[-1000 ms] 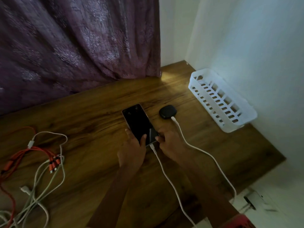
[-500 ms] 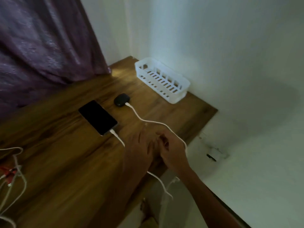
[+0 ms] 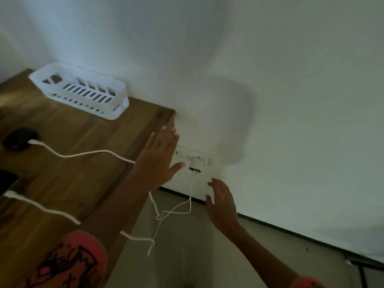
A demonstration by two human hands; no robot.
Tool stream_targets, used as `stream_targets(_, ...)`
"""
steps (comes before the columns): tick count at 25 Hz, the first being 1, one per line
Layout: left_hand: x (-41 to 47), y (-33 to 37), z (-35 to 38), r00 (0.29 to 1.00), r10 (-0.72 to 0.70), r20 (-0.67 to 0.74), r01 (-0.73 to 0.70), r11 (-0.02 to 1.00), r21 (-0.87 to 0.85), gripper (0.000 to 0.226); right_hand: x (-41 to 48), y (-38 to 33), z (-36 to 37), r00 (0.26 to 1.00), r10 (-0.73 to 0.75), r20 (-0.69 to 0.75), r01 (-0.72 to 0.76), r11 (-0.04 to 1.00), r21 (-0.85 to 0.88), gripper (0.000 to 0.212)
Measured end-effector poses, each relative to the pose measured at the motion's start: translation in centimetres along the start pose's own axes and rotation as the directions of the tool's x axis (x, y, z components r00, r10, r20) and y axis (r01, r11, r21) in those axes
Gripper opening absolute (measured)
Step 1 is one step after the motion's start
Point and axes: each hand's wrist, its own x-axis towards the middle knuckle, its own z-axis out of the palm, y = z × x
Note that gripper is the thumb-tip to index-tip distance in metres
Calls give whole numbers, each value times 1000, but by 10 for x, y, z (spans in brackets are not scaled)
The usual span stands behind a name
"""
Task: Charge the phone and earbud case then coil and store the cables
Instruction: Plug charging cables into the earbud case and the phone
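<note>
Earbud case (image 3: 19,138) on the tabletop (image 3: 72,179) with a white cable (image 3: 83,154) plugged in. Phone (image 3: 6,180) barely in view at the left edge, with a second cable (image 3: 41,207) beside it. Both cables trailing off the edge to a charger (image 3: 196,164) seated in the wall socket (image 3: 207,179).

Left hand (image 3: 158,156) flat beside the charger, fingers (image 3: 166,136) spread wide, holding nothing. Right hand (image 3: 222,202) just below, fingers (image 3: 216,183) loosely open and empty.

Likely the charging step. Next, probably pressing a switch on the socket plate with one fingertip.

White basket (image 3: 83,90) against the wall, nothing visible inside. Coiling and storing not yet begun.
</note>
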Motion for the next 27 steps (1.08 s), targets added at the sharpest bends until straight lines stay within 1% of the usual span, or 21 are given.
stream_targets(2, 22, -14, 10, 998, 58, 25, -59, 996, 68, 87, 15, 26, 26, 1000, -18, 22, 21, 990, -143, 50)
stream_targets(3, 29, -21, 15, 996, 86, 28, -89, 993, 83, 89, 25, 38, 39, 997, -53, 57, 65, 968, -242, 58)
stream_targets(5, 40, -32, 30, 992, 117, 38, -120, 990, 76, 95, 47, 61, 67, 987, -82, 141, 136, 892, -432, 77)
stream_targets(7, 45, -37, 40, 992, 126, -32, -124, 991, 60, 100, 66, 78, 86, 980, -101, 174, 182, 810, -557, 85)
stream_targets(10, 49, -40, 52, 987, 128, -99, -122, 991, 59, 101, 85, 103, 112, 962, -205, 180, 272, 671, -689, 86)
stream_targets(12, 50, -40, 56, 980, 138, -144, -125, 988, 93, 101, 94, 113, 127, 955, -230, 187, 288, 574, -767, 85)
stream_targets(14, 51, -42, 58, 977, 138, -164, -120, 986, 115, 104, 102, 118, 136, 963, -215, 165, 251, 477, -842, 81)
stream_targets(17, 50, -42, 57, 974, 142, -176, -126, 987, 99, 107, 111, 121, 136, 982, -148, 121, 172, 412, -895, 76)
stream_targets(21, 48, -41, 55, 976, 131, -175, -121, 990, 69, 110, 113, 123, 137, 979, -127, 160, 196, 353, -915, 74)
stream_targets(23, 48, -40, 54, 975, 126, -181, -120, 992, 46, 110, 114, 121, 142, 985, -95, 145, 171, 383, -908, 74)
stream_targets(25, 48, -40, 52, 975, 128, -183, -127, 992, 19, 110, 116, 120, 147, 992, -38, 121, 125, 455, -882, 78)
stream_targets(26, 47, -40, 52, 976, 128, -177, -127, 992, 13, 110, 117, 120, 149, 993, -21, 119, 114, 475, -873, 79)
stream_targets(27, 47, -40, 53, 976, 128, -176, -126, 992, 18, 110, 118, 119, 151, 992, -21, 122, 118, 465, -877, 77)
